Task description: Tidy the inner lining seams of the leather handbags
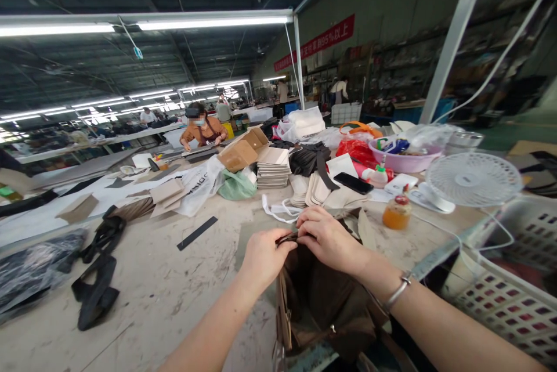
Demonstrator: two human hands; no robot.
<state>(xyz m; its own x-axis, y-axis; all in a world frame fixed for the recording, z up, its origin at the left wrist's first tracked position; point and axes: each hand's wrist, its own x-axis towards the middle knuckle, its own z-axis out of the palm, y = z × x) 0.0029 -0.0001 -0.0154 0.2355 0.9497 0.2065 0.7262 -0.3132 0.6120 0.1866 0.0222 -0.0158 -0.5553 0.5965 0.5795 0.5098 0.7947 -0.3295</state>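
A brown bag (pixel 326 296) is seen at the lower centre of the frame, its mouth turned up toward the camera and its dark lining exposed. The far rim (pixel 292 238) of the mouth is held by both hands. The grip of the left hand (pixel 266 253) is clamped on the rim, thumb against fingers; the grip of the right hand (pixel 324 238) is likewise pinched on it, just beside and slightly higher in the frame.

Key relation: the body of the bag lies below both grips, extended from them toward the bottom edge of the frame. The held stretch of rim runs roughly crosswise, from one hand to the other. Neither hand is nearer, since the rim is touched by both; the bag's right side is crossed by the right forearm. Whether the bag's base is borne by the desk (pixel 183 291) cannot be told, as the lower part is cut off.

Surroundings: a jar with orange contents (pixel 397 213) and a white fan (pixel 474 180) are noted at right, a black phone (pixel 353 183) above the right hand, and a dark strip (pixel 197 233) left of the left hand.
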